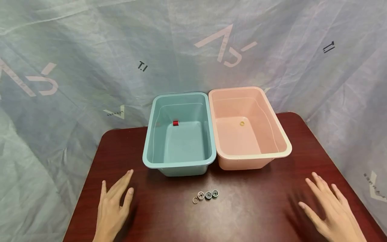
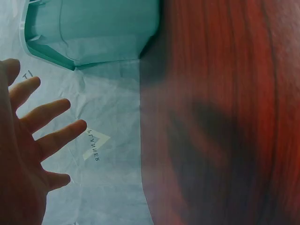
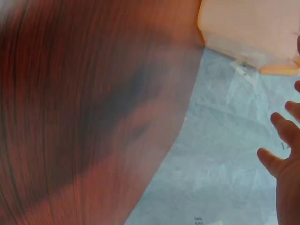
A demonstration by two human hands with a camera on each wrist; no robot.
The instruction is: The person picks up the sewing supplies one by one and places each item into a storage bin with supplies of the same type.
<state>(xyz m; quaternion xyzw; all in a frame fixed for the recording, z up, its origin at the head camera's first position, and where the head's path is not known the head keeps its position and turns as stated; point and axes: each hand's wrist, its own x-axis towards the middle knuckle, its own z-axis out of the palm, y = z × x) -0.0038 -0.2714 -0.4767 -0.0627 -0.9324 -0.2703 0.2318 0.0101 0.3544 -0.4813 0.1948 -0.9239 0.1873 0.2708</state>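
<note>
My left hand (image 1: 112,205) hovers over the table's left side, fingers spread and holding nothing. On the opposite side my right hand (image 1: 330,210) is likewise spread, with nothing in it. Between them, nearer the bins, lies a short row of small objects: a thin tan ring (image 1: 195,200), a whitish spool-like piece (image 1: 201,195), a dark grey-green one (image 1: 208,195) and a grey one (image 1: 215,193). In the blue bin (image 1: 181,164) lies a red thread spool (image 1: 176,123). A small yellowish ring (image 1: 242,123) rests on the floor of the pink bin (image 1: 254,156).
Both bins stand side by side at the back of the dark red wooden table (image 1: 242,215). Behind and around the table hangs a pale grey printed cloth (image 1: 181,43). In the left wrist view, the blue bin's side (image 2: 103,33) shows at the top.
</note>
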